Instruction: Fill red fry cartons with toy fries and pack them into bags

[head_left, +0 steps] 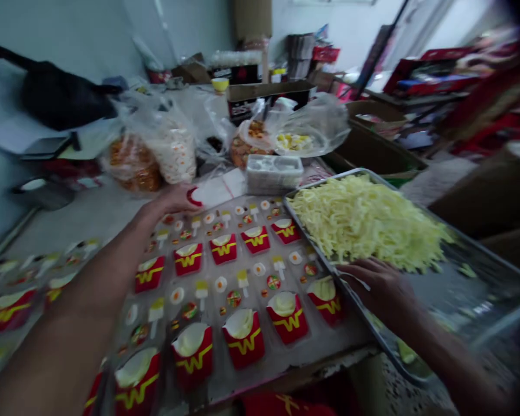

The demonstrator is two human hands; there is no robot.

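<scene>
Red fry cartons (pixel 286 318) marked with a yellow W lie in rows in clear moulded packs (pixel 260 289) on the table (pixel 93 211), among little egg, pizza and spatula pieces; the near-row carton beside the tray seems to hold yellow strips. To their right, the metal tray (pixel 459 294) bears a heap of pale fry-shaped strips (pixel 368 216). The right hand (pixel 375 283) lies over the tray's near-left rim, fingers curled, a whitish strip beside them; whether they pinch it I cannot tell. The left hand (pixel 175 199) reaches the packs' far edge, next to a red curved edge and a white sheet (pixel 223 188); its grip cannot be read either. Strips dragged across the rim could drop among the small pieces, and a push on the tray, whose edge adjoins the packs, might shove them askew. The left forearm, low over the cartons, could knock some out of their hollows. That arm hides several compartments; the leftmost packs blur and run out of frame, as does the tray's right end. Behind, filled plastic bags (pixel 175 150) and a clear box (pixel 274 174) stand close, their contents only partly legible.
</scene>
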